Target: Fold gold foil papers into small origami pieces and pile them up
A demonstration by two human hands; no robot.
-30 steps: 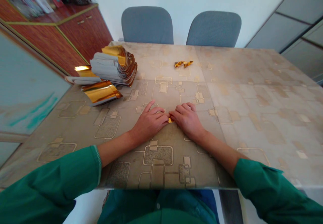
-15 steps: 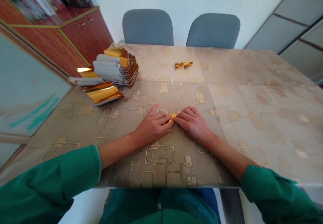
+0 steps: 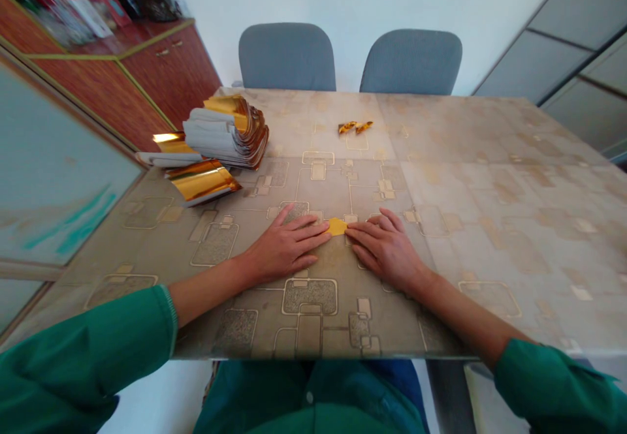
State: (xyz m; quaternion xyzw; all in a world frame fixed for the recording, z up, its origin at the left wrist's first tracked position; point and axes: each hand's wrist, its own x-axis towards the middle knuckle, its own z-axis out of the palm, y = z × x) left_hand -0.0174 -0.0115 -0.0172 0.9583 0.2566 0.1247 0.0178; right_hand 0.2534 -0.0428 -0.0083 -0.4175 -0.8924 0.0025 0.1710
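Observation:
A small piece of folded gold paper lies flat on the patterned tablecloth in front of me. From the left, the fingertips of my left hand press on its edge, with the fingers stretched out and the palm down. My right hand touches the opposite edge with its fingertips, the fingers extended flat. Both ends of the paper are hidden under the fingers.
A thick stack of gold-faced paper stands at the back left, and loose gold sheets lie beside it. Two small folded gold pieces rest near the far edge. Beyond the table are two grey chairs and a wooden cabinet.
My hands have moved apart and their fingers have straightened. More of the gold paper between them is visible, now lying flat.

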